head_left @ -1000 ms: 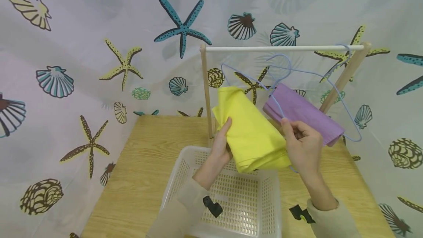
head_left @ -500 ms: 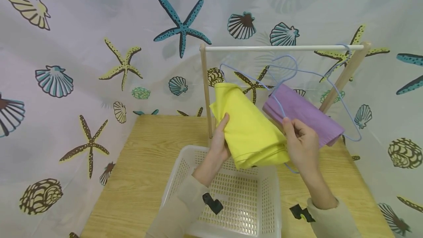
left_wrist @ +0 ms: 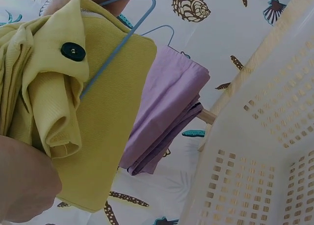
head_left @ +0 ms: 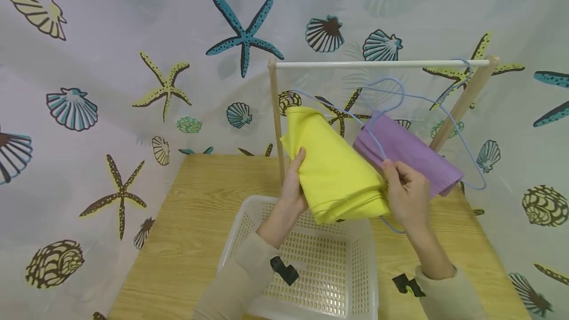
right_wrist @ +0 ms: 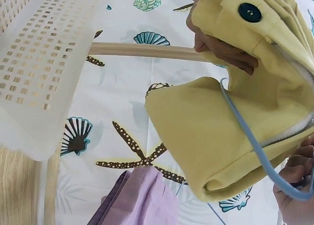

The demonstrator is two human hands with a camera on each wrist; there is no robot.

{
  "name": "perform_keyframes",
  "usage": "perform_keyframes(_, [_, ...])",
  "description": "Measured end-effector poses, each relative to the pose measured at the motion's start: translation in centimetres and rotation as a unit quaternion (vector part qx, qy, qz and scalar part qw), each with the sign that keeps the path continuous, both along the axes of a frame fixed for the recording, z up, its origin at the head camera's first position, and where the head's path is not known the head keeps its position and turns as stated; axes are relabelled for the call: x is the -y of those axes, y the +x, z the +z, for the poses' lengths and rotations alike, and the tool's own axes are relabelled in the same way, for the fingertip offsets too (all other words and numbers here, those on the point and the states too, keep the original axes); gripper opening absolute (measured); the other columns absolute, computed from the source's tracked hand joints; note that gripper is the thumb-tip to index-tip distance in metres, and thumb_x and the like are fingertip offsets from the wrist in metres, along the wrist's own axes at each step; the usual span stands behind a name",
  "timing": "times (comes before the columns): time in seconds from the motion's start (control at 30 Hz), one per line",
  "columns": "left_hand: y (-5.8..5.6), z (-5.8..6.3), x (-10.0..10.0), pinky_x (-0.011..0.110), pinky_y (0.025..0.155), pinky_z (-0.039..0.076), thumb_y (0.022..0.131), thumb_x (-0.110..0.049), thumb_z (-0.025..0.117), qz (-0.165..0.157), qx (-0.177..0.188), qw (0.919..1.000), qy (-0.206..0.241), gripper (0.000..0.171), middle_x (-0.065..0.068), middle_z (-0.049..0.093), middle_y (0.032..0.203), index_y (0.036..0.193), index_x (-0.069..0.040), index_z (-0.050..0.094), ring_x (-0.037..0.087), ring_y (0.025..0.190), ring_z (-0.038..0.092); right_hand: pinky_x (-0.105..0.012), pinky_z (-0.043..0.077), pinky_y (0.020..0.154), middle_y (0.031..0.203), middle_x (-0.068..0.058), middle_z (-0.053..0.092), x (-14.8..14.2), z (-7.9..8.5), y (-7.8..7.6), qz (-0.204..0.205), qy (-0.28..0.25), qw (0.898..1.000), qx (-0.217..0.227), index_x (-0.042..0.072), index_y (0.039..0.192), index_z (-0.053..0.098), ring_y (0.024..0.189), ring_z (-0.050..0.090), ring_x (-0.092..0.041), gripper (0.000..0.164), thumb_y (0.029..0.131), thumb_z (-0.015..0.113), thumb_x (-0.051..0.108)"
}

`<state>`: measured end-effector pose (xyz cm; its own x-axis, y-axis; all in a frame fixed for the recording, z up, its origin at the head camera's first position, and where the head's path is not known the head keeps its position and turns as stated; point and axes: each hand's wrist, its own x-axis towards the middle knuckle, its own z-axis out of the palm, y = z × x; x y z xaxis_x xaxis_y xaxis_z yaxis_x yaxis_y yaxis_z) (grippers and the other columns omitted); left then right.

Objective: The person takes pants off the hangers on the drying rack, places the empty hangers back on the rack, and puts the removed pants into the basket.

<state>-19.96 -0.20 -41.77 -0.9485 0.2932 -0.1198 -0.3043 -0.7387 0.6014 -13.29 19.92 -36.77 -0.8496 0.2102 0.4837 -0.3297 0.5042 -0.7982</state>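
Note:
Yellow trousers [head_left: 338, 167], folded over, are held up above the basket. My left hand [head_left: 291, 184] grips their left side, thumb on the near face. A dark button [left_wrist: 72, 51] shows on the waistband in the left wrist view, and a zip edge shows in the right wrist view. A blue wire hanger [right_wrist: 250, 136] passes through the fold, its hook pointing up and right. My right hand [head_left: 411, 196] pinches the hanger's wire at the trousers' right edge. Just behind hang folded purple trousers [head_left: 409, 152], partly covered by the right hand.
A white plastic basket [head_left: 373, 280] stands on the wooden table [head_left: 186, 211] under my hands. Behind it is a rack with a white rod [head_left: 346, 65] and wooden posts. The purple trousers' hanger [head_left: 462, 137] hooks on the rod's right end. A shell-print curtain [head_left: 191, 9] surrounds the table.
The yellow trousers have risen slightly and shifted left with my left hand. The hanger's hook has tilted to the right, while my right hand keeps its pinch and has hardly moved.

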Motion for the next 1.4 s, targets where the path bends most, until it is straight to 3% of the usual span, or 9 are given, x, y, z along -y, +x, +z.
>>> perform_keyframes(0.23, [0.3,0.6,0.3,0.027,0.090,0.053,0.092,-0.050,0.059,0.024,-0.014,0.9996,0.003,0.040,-0.006,0.063,0.110,0.120,-0.021,0.051,0.010,0.101,0.063,-0.021,0.019,0.034,0.046,0.013,0.029,0.0,0.6,0.1,0.013,0.023,0.999,-0.046,0.004,0.053,0.037,0.040,0.022,0.004,0.047,0.098,0.051,0.010])
perform_keyframes(0.47, [0.8,1.4,0.6,0.025,0.089,0.052,0.095,-0.049,0.054,0.003,-0.018,0.9998,0.012,0.036,-0.007,0.062,0.108,0.118,-0.022,0.051,0.008,0.099,0.063,-0.021,0.020,0.034,0.047,0.013,0.032,-2.1,-2.5,-1.9,0.013,0.048,0.996,-0.075,0.008,0.054,0.043,0.040,0.024,0.003,0.045,0.097,0.054,0.011])
perform_keyframes(0.63, [1.2,1.6,1.0,0.021,0.090,0.048,0.095,-0.051,0.052,-0.009,-0.006,0.9999,0.007,0.034,-0.011,0.059,0.105,0.116,-0.024,0.050,0.004,0.097,0.059,-0.020,0.019,0.034,0.047,0.013,0.033,-2.8,-3.2,-2.4,0.040,0.043,0.992,-0.108,0.009,0.056,0.048,0.039,0.025,0.000,0.041,0.097,0.054,0.010])
perform_keyframes(0.77, [1.2,1.3,1.3,0.020,0.091,0.046,0.093,-0.053,0.055,-0.002,0.005,0.9999,-0.012,0.034,-0.013,0.057,0.101,0.113,-0.026,0.051,0.002,0.095,0.057,-0.019,0.020,0.035,0.047,0.011,0.037,-2.4,-1.9,-1.6,0.071,0.029,0.989,-0.130,0.002,0.059,0.055,0.040,0.026,0.002,0.035,0.094,0.054,0.000])
perform_keyframes(0.87, [1.7,1.4,1.5,0.020,0.093,0.044,0.093,-0.054,0.053,-0.008,0.005,0.9995,-0.031,0.034,-0.013,0.057,0.101,0.112,-0.026,0.051,0.002,0.096,0.056,-0.019,0.021,0.036,0.048,0.012,0.039,-2.2,-0.8,-0.8,0.088,0.023,0.988,-0.123,-0.001,0.061,0.055,0.041,0.027,0.002,0.032,0.093,0.052,-0.004])
perform_keyframes(1.17, [3.1,2.1,2.5,0.019,0.095,0.043,0.096,-0.054,0.047,-0.041,0.014,0.9978,-0.050,0.031,-0.015,0.055,0.102,0.112,-0.027,0.049,0.000,0.097,0.054,-0.021,0.023,0.036,0.048,0.011,0.036,-3.3,-0.9,-1.0,0.078,0.061,0.991,-0.093,0.004,0.064,0.055,0.040,0.027,0.000,0.032,0.096,0.052,0.002])
perform_keyframes(1.4, [4.2,2.2,3.1,0.024,0.098,0.044,0.090,-0.061,0.053,-0.061,0.035,0.9955,-0.064,0.047,-0.013,0.056,0.106,0.122,-0.027,0.049,0.002,0.100,0.054,-0.019,0.018,0.037,0.047,0.010,0.032,-3.5,-1.5,-1.4,0.071,0.058,0.988,-0.126,0.004,0.059,0.050,0.043,0.022,0.005,0.035,0.094,0.053,0.000])
